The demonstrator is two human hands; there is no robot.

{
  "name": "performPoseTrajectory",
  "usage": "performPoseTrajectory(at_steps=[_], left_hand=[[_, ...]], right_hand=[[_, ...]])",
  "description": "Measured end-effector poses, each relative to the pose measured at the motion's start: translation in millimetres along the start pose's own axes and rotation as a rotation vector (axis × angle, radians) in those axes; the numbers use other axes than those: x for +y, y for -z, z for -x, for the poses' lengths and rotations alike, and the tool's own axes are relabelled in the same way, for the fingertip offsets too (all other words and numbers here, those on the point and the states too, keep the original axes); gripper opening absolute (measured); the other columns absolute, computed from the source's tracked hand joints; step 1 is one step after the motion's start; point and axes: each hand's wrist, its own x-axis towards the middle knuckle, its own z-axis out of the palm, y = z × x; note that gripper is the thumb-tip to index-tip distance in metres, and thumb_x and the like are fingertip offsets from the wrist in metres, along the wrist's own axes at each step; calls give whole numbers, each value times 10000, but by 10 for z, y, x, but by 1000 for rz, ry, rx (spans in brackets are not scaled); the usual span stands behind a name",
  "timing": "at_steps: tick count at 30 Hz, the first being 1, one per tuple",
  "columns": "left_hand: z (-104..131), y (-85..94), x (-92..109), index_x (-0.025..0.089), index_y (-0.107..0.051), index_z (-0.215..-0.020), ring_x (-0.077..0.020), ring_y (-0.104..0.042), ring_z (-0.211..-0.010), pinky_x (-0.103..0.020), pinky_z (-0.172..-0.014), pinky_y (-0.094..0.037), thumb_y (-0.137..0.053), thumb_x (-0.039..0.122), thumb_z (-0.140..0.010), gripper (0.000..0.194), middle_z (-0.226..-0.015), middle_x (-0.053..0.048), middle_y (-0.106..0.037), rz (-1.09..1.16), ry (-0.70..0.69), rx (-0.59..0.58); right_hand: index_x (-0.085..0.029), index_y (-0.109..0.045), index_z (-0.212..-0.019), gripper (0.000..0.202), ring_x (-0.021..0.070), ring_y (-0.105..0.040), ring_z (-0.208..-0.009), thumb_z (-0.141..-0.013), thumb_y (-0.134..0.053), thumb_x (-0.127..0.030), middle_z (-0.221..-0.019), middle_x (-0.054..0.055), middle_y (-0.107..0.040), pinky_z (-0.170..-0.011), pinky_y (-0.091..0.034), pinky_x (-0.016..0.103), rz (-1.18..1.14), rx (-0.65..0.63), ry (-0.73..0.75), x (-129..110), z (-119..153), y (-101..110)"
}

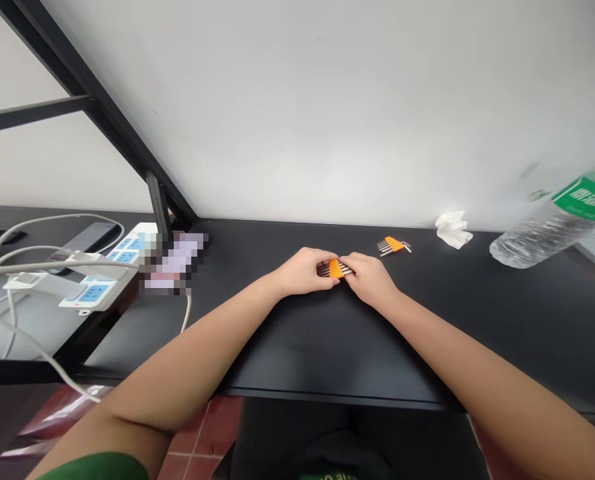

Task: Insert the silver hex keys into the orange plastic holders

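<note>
Just above the black tabletop, my left hand (307,272) is closed around a hex key set, its thumb and fingers on the edges of the orange holder (336,269). Several metal keys stick out on both sides of the holder. My right hand (370,277) touches the same set from the right, with thumb and fingertips closed on the key ends. Which key it pinches is hidden by the fingers. A second orange holder with hex keys (393,245) lies farther back on the table, one bent key poking out to its right.
A crumpled white tissue (453,230) and a clear plastic bottle with a green label (552,223) are at the back right. To the left are a phone with blurred screen (174,263), a white power strip (120,260), loose white cables and a black metal frame (122,150).
</note>
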Motion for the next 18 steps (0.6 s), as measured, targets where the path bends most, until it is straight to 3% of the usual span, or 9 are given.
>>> performPoseTrajectory(at_steps=[5,11,18], left_hand=[[-5,7,11,186,-646,-837,-128,-527,-688,-251,-650,-409,-673,268,-800,94,-764,20,-609,-64,-64,-14],[7,-23,44,199,-682,-975,-132,-554,-717,-254,-679,-419,-686,314,-856,165,-834,22,-658,-38,-38,-57],[1,-9,8,194,-631,-911,-170,-580,-735,-285,-708,-424,-662,385,-891,195,-819,-15,-639,-277,-69,-65]], right_hand=[[-193,-749,-935,229,183,-609,-749,-916,-529,-127,-861,43,-683,-690,-404,287,55,17,-46,-25,12,28],[-177,-744,-1049,301,194,-644,-841,-877,-514,-86,-1031,73,-727,-706,-411,286,78,4,-16,-2,29,12],[-206,-735,-887,237,171,-597,-747,-876,-511,-130,-898,30,-696,-629,-345,293,115,-8,-98,-43,22,85]])
